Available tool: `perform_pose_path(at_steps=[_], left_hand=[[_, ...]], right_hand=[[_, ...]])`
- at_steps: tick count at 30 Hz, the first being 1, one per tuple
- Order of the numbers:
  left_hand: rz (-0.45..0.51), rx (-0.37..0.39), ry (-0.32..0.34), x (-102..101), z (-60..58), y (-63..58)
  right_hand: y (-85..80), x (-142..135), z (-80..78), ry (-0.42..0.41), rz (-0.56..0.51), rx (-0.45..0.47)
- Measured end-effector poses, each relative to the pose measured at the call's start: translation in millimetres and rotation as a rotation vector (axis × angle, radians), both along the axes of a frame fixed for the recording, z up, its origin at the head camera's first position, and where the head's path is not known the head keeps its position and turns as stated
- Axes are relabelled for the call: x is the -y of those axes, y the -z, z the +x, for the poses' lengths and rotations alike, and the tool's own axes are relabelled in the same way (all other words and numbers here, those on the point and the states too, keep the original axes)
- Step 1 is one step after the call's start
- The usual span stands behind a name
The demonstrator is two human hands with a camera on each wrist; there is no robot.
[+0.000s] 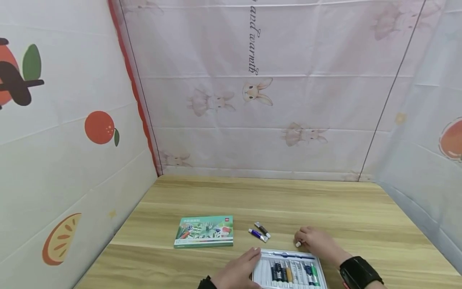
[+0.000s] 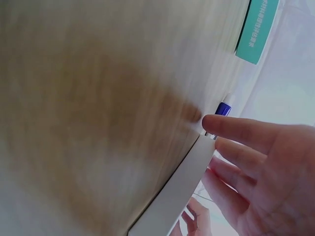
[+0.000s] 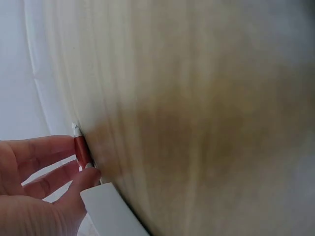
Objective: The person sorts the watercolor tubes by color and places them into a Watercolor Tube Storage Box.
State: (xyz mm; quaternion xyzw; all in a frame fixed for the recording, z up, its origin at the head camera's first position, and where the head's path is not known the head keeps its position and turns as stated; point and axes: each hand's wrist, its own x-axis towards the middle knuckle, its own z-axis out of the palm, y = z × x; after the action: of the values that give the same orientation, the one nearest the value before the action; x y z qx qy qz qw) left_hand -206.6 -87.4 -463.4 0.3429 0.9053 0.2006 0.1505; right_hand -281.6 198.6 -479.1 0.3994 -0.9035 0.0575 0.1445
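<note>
Wood-grain desk (image 1: 343, 204) beneath: one small red paint tube (image 3: 82, 150), the right hand's (image 1: 317, 243) grip pinched on it, beyond the far right corner of one white plastic tray (image 1: 265, 269). Inside the tray: one slim dark-blue stick (image 1: 288, 255) and a row of paint tubes (image 1: 289, 275), too small to count surely. Left hand (image 1: 240, 269), grip apart, touches its left side. Beyond it lie two loose tubes, one blue (image 1: 258, 235), one dark (image 1: 262, 230); left of those, one green box (image 1: 203, 231).

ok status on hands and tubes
Right hand pinching red tube; left hand at left edge of tray; blue tube and dark tube loose beyond tray; nothing visibly in the way.

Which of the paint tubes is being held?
The red tube, in the right grip; the other tubes lie in the white tray or on the table.
</note>
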Motion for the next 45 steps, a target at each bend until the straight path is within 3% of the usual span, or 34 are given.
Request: perform_pose_path(at_steps=[9,18,26,36,40,45], left_hand=[[-0.046,-0.007,-0.015,-4.3,-3.9,1.3],[-0.034,-0.035,-0.04,-6.2,-1.5,-5.3],[-0.053,-0.042,-0.052,-7.8,-2.8,-5.5],[-0.015,-0.04,-0.034,-5.8,-1.2,-4.0],[0.019,-0.005,-0.029,-5.1,-1.3,-3.7],[0.02,0.008,-0.036,-5.2,-1.5,-3.2]], right_hand=[[-6.2,3.2,5.6,-0.014,-0.043,0.007],[-23.5,32.3,19.3,-0.149,-0.138,-0.113],[-31.7,57.5,40.5,-0.199,-0.126,0.0],[-21.3,85.3,60.6,-0.378,-0.166,-0.008],[-20.0,92.7,67.4,-0.42,-0.172,0.076],[-17.2,95.4,70.1,-0.416,-0.15,0.168]])
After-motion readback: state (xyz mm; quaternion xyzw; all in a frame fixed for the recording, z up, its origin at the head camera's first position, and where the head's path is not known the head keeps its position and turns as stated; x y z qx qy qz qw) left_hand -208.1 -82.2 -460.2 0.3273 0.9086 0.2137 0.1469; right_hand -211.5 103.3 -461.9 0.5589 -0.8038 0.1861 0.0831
